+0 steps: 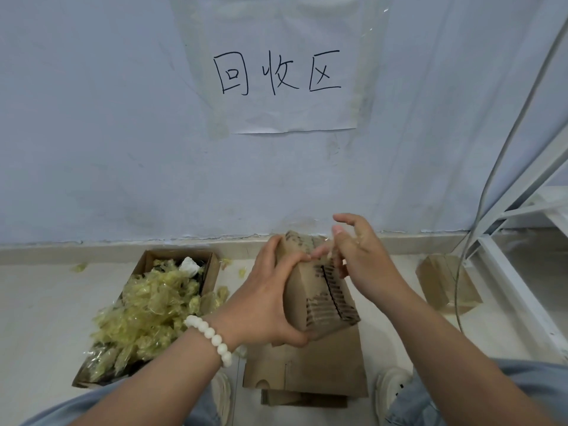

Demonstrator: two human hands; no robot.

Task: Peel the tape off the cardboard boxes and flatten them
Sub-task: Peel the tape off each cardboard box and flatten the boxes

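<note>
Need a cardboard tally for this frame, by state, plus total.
Held box: 1
Box of tape scraps: 1
Taped box, on the right: 1
Flattened pile: 1 (sheets inside uncountable)
Total: 4

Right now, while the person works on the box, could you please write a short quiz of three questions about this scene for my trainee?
1. True or false: the left hand grips the cardboard box.
2. Where does the crumpled tape lie? A) in the open box on the left; B) on the white frame; C) on the wall sign.
3. Fill in: the cardboard stack on the floor under the held box is already ______.
Key: 1 true; 2 A; 3 flattened.
</note>
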